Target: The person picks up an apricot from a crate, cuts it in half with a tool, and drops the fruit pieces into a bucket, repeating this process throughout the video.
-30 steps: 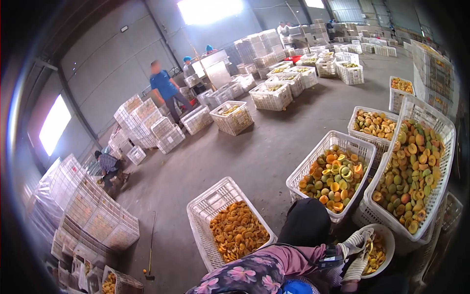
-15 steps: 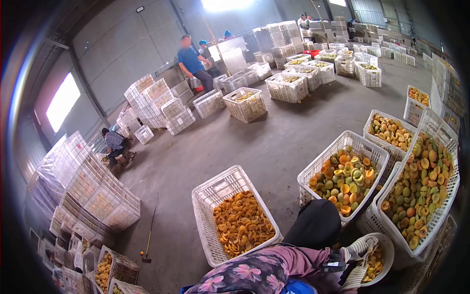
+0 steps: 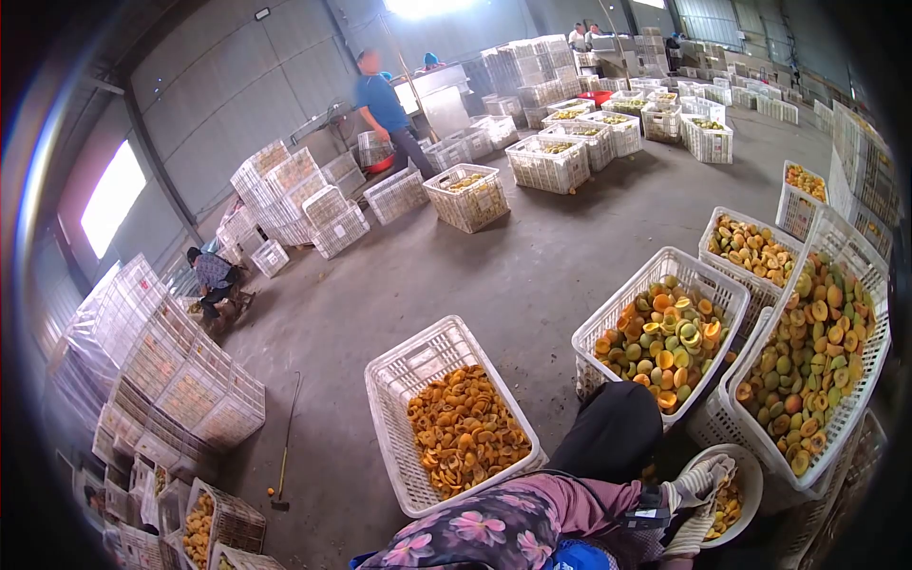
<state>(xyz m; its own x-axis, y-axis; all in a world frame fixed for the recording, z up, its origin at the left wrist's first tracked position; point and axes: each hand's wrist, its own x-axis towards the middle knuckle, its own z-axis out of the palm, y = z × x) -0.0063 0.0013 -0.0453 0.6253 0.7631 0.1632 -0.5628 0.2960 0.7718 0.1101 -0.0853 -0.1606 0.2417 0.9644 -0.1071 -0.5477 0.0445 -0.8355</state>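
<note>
At the lower right, my left hand (image 3: pixel 701 480) in a striped white glove is bent over a white bowl (image 3: pixel 755 494) with orange fruit pieces (image 3: pixel 727 511) in it. Just below, my right hand (image 3: pixel 690 537), gloved too, is close to the left one at the bowl's near side. Both hands have curled fingers; whatever they grip is too small or hidden to name. Left of my black-clad knee, a white crate (image 3: pixel 456 328) contains dark orange fruit halves (image 3: pixel 467 427). Beyond the knee, another crate (image 3: pixel 581 366) has green and orange fruit halves (image 3: pixel 665 342).
A tilted crate (image 3: pixel 879 370) of halved fruit stands right of the bowl, with a further filled crate (image 3: pixel 708 242) behind. Stacked crates (image 3: pixel 180 370) rise at left, near a long-handled tool (image 3: pixel 282 465). A person in blue (image 3: pixel 385 104) stands at the back; another crouches (image 3: pixel 214 275) at left.
The whole view has shifted slightly, so crates appear a little further left and higher. The person in blue has turned and straightened. My hands stay at the bowl, with slight finger movement.
</note>
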